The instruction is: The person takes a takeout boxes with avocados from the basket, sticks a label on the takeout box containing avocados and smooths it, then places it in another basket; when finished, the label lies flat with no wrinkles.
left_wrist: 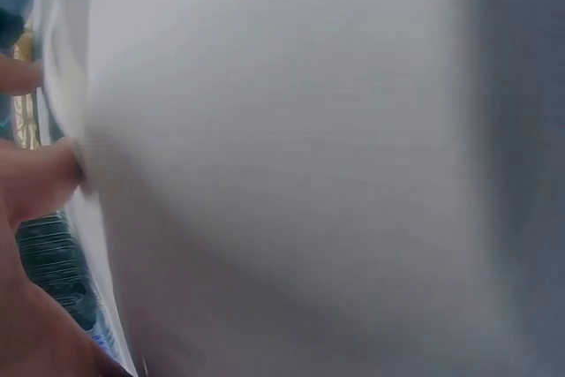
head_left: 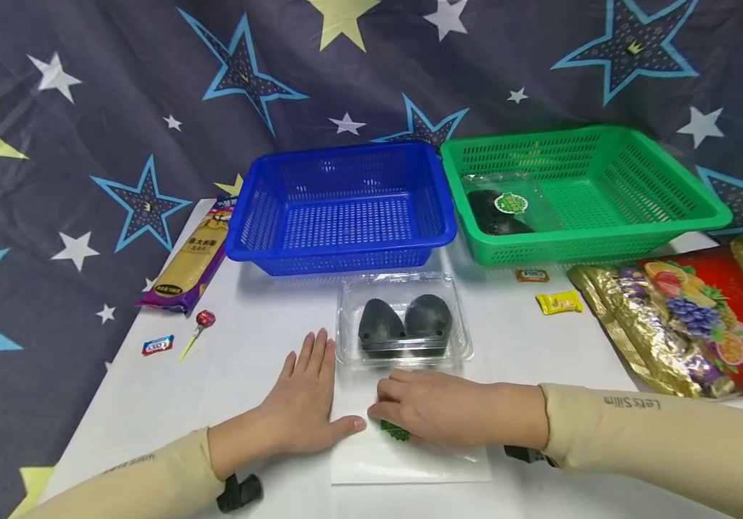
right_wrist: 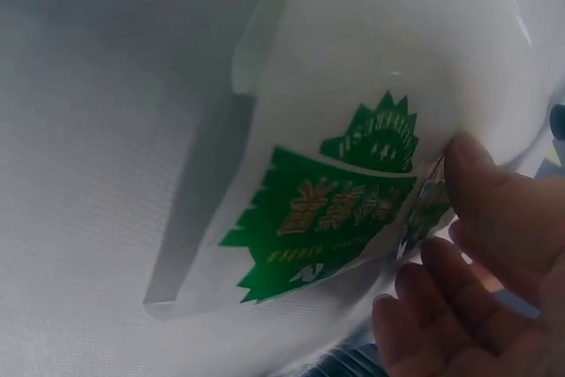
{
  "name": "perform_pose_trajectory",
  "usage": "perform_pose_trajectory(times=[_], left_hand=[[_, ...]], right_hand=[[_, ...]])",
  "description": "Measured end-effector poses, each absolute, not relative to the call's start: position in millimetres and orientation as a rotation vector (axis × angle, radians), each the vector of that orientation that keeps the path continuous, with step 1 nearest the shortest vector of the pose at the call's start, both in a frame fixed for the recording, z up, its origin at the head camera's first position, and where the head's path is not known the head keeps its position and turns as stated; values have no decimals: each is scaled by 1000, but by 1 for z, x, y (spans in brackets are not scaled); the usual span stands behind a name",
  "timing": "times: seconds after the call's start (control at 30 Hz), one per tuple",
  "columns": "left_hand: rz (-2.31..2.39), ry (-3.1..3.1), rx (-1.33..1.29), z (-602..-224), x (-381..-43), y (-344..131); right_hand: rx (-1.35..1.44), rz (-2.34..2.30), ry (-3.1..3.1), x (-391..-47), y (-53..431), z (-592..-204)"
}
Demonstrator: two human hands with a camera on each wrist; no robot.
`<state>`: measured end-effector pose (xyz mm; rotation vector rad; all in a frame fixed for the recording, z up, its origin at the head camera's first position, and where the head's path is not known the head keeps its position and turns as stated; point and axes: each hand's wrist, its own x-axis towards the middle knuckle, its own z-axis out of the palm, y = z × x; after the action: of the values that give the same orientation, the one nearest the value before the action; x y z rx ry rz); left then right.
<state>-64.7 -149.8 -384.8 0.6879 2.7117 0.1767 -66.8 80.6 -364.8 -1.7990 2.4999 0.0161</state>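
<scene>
My left hand point(head_left: 306, 393) lies flat on the white table with its fingers straight, the thumb reaching towards the left edge of a white sheet point(head_left: 403, 470). With curled fingers, my right hand point(head_left: 432, 407) is over this sheet. The right wrist view shows its thumb and fingers pinching a green label point(right_wrist: 327, 227) with printed characters at one edge. In the head view the hand hides most of the label. Just beyond both hands, a clear plastic box point(head_left: 403, 355) holds two dark, avocado-like fruits point(head_left: 427, 321).
A blue basket point(head_left: 341, 256) and a green basket point(head_left: 559, 249) stand behind. The green one holds a clear pack point(head_left: 543, 205) with a round label. A purple pasta packet point(head_left: 192, 256), a lollipop point(head_left: 205, 318) and wrapped candies lie around. A large candy bag point(head_left: 695, 317) lies right.
</scene>
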Motion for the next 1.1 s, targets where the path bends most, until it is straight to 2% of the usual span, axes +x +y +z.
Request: perform_pose_trajectory(times=[0.37,0.63,0.93,1.1], left_hand=[[226,2684,796,-384,-66,-147],[201,2667,783,-384,-68,-145],[196,2659,758,-382,-67,-144],[218,2649,756,-382,-68,-144]], right_hand=[[-1838,-33,2484,-70,79,-365],[-1991,36,2506,-70,77,-365],[-1878,-2,2526,-71,76,-356],[-1937,-128,2555,-71,79,-339]])
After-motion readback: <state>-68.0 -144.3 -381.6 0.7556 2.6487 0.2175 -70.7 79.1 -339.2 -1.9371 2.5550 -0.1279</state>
